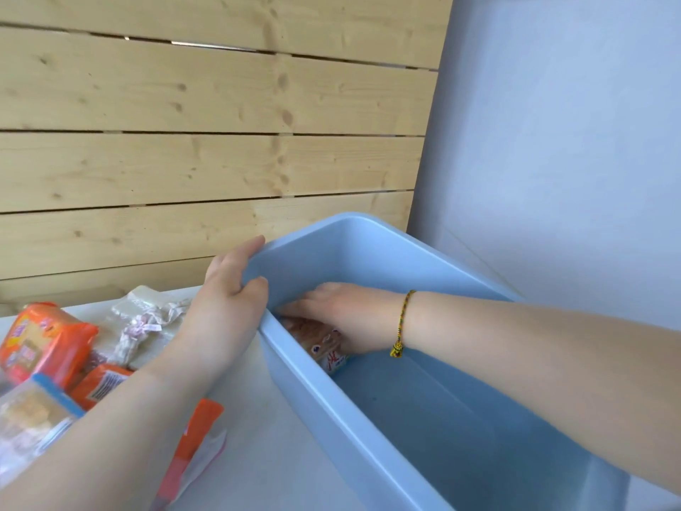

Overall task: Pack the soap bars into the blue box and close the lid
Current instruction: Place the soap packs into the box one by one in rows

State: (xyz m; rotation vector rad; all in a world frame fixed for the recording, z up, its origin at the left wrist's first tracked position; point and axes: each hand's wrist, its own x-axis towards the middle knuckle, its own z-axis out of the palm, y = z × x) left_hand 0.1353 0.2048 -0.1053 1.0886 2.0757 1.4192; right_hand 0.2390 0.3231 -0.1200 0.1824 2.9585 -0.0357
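Note:
The blue box (387, 245) stands open on the white table, reaching from the centre to the lower right. My left hand (224, 289) grips its left rim near the far corner, thumb inside and fingers over the edge. My right hand (342, 311) reaches down inside the box and rests on a wrapped soap bar (328, 348) lying against the left wall; my wrist wears a beaded bracelet. More soap bars lie on the table to the left: an orange pack (48, 344), a blue-edged clear pack (33, 414), and a pale bar in a pouch (143, 319). No lid shows.
A wooden plank wall (206, 142) rises right behind the table. A pale wall (571, 142) stands to the right of the box. An orange and white wrapper (199, 437) lies beside my left forearm, on the white tabletop (269, 455).

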